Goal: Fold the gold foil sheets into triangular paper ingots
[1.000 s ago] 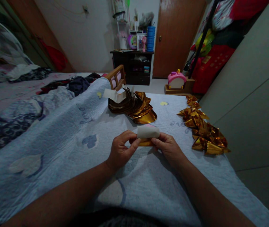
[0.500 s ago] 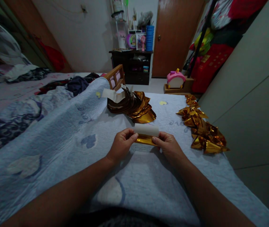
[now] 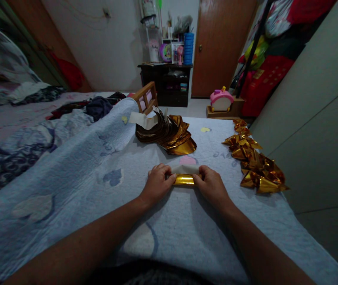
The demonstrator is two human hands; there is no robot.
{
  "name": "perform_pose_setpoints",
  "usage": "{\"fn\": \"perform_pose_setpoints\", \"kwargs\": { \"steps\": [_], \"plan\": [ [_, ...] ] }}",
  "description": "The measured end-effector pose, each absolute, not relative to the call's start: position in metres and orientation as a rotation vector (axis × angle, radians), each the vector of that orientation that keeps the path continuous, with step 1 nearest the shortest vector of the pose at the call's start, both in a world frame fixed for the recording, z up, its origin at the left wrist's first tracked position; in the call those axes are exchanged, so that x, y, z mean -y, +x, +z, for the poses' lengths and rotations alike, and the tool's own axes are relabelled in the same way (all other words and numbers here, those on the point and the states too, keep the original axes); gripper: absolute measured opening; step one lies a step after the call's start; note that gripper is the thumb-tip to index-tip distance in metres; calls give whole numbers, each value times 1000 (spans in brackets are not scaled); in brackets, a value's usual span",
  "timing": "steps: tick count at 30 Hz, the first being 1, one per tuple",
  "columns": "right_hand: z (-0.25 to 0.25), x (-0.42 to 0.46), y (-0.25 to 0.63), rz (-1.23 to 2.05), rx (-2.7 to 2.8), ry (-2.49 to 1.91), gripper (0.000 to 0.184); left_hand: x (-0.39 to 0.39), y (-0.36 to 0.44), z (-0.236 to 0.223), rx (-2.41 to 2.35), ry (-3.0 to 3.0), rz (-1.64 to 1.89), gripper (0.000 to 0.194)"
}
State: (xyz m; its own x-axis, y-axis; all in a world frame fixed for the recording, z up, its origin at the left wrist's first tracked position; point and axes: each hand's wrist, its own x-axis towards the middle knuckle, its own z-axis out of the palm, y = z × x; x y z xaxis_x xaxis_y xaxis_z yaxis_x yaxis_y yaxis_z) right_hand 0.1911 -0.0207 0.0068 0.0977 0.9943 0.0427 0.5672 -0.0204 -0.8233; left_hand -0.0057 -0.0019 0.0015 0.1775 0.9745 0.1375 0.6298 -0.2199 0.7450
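Between my two hands is a sheet of gold foil paper (image 3: 185, 180), rolled or folded into a narrow band, gold on the near side with its whitish back showing behind. My left hand (image 3: 158, 183) pinches its left end between thumb and fingers. At the right end, my right hand (image 3: 212, 183) grips it the same way. Just beyond the hands lies a fanned stack of gold foil sheets (image 3: 169, 134). A pile of folded gold foil pieces (image 3: 256, 164) sits along the right side of the bed.
A blue patterned quilt (image 3: 97, 221) covers the bed beneath my arms. To the right stands a pale cabinet wall (image 3: 320, 130). Bedding and clothes (image 3: 97, 107) are heaped at the left. A pink toy (image 3: 221, 101) and a dark low cabinet (image 3: 164, 85) are past the far edge.
The pale flap of the paper has come down lower and the gold band shows wider and brighter. Both hands still hold the ends, with the fingers shifted slightly.
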Motion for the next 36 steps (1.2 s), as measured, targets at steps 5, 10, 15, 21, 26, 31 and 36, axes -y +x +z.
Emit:
{"fn": "perform_pose_setpoints", "kwargs": {
  "steps": [5, 10, 15, 21, 26, 31, 36],
  "plan": [
    [4, 21, 195, 788, 1584, -1621, 4, 0, -8, 1, -1463, 1920, 867, 20],
    [-3, 19, 200, 1033, 1447, -1407, 15, 4, -7, 3, -1175, 1598, 1015, 16],
    [-1, 20, 197, 1249, 1260, -1237, 23, 6, -3, 3, -1053, 1324, 1060, 18],
    [0, 21, 194, 1244, 1205, -1275, 39, 3, -3, -2, -1063, 1284, 1068, 24],
    [-2, 21, 190, 964, 1402, -1444, 42, 3, -3, -4, -1208, 1489, 1019, 42],
    [-2, 24, 187, 727, 1640, -1623, 36, 6, -2, -1, -1366, 1825, 837, 26],
    [-1, 24, 188, 585, 1820, -1780, 32, 3, -1, -5, -1359, 2073, 735, 12]
  ]
}}
